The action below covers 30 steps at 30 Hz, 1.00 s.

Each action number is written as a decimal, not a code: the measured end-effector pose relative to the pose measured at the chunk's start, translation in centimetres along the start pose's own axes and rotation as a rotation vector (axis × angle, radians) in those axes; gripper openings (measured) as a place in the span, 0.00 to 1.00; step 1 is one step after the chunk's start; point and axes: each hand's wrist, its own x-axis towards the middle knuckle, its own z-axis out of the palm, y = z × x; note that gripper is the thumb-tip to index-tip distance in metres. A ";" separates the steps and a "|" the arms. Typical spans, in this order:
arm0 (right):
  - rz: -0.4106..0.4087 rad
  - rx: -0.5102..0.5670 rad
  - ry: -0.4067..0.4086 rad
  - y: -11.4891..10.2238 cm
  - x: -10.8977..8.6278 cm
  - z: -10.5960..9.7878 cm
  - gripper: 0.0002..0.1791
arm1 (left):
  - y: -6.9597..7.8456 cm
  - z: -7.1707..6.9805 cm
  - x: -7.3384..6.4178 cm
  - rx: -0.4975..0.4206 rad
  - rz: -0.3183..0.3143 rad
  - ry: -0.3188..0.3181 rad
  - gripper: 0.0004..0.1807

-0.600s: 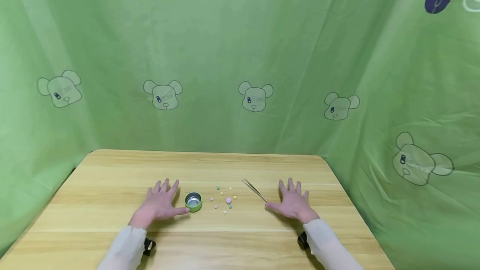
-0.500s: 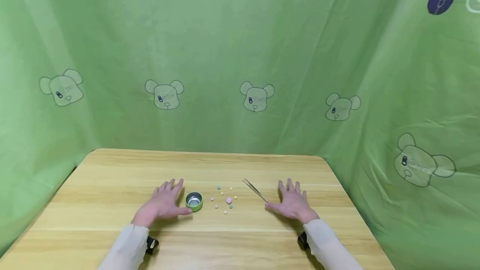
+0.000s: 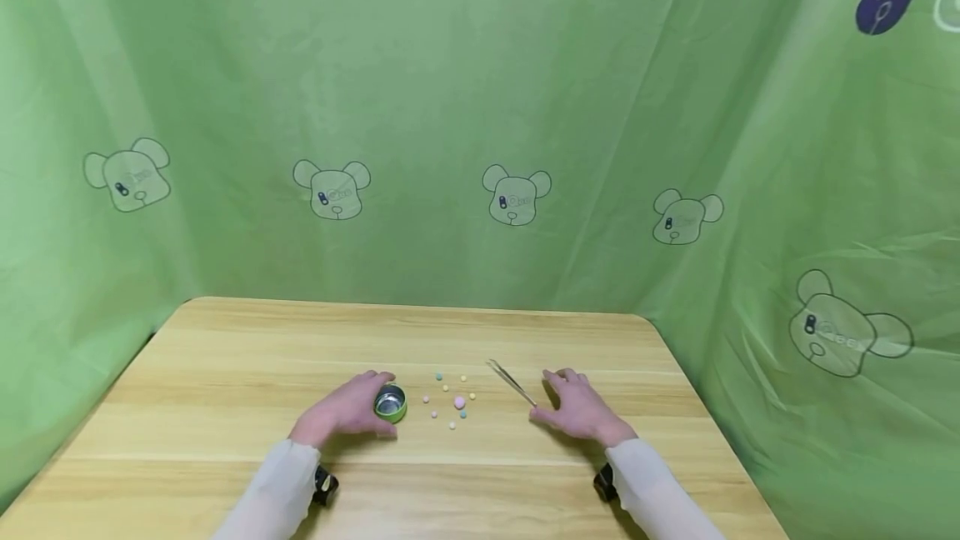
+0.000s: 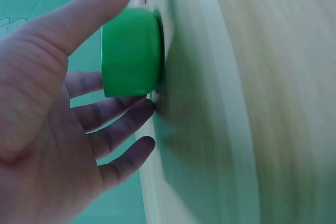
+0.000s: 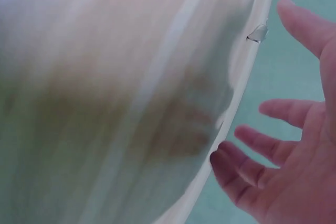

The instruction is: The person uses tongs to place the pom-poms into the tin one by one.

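Observation:
A small round tin (image 3: 393, 418), green outside and silvery inside, stands upright on the table. My left hand (image 3: 347, 408) is around its left side, thumb on the near side and bent fingers on the far side. In the left wrist view the thumb overlaps the tin's green wall (image 4: 131, 53) and the index finger passes behind it; no firm grip shows. My right hand (image 3: 579, 409) holds nothing, its fingers loosely bent. Its thumb lies close to the near end of the metal tweezers (image 3: 512, 382); whether they touch, I cannot tell.
Several small pastel beads lie scattered between the tin and the tweezers, among them a larger pink bead (image 3: 459, 402). The wooden table (image 3: 480, 494) ends against a green curtain (image 3: 435, 107) at the back and sides. Each wrist carries a dark camera (image 3: 325, 486).
My left hand has moved right toward the tin, and its spread fingers have bent round it. The right hand's fingers have curled in from spread. Tin, beads and tweezers have stayed put.

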 end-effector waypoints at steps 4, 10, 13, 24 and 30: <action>-0.028 0.032 -0.008 -0.3 0.3 0.1 0.45 | 0.2 0.0 0.1 0.002 0.024 0.002 0.41; -0.047 0.078 -0.028 -0.7 1.1 -0.1 0.42 | 0.3 -0.1 0.2 -0.007 0.036 0.012 0.31; -0.062 0.108 -0.038 -1.1 1.5 -0.3 0.39 | 0.2 -0.1 0.3 -0.012 0.034 0.015 0.31; -0.113 0.154 -0.057 -1.8 3.4 0.4 0.28 | -0.7 0.2 0.4 -0.057 0.056 0.020 0.34; -0.112 0.181 -0.064 -2.2 4.6 0.8 0.27 | -0.6 0.0 0.5 -0.054 0.053 0.030 0.31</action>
